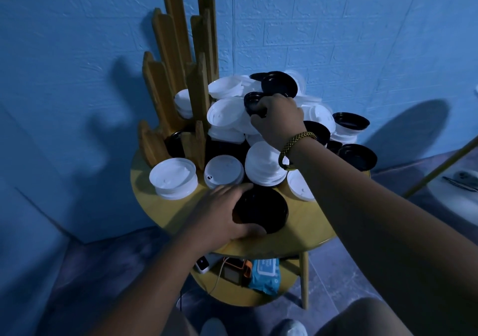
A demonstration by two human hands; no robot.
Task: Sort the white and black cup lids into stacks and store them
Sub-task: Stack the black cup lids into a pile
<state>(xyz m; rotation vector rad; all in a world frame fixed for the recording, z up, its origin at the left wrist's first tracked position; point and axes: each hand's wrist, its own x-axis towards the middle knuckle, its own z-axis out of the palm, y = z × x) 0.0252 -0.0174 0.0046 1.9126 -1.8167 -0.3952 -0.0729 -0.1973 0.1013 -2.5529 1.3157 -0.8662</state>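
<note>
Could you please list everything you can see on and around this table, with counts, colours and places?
table: one, yellow wood, round, by the blue wall.
lid rack: one, brown wood, table's back left, some lids slotted in.
white lids: many, too heaped to count; stacks in front, pile behind.
black lids: several, scattered through the pile, mostly right.
front black lid: one or a short stack, table's front edge.
wipes pack: one, blue, lower shelf.
small box: one, orange and dark, lower shelf.
bracelet: one, yellow braided, right wrist.
left hand: one, grips the front black lid.
right hand: one, grips the top black lid on the pile.
</note>
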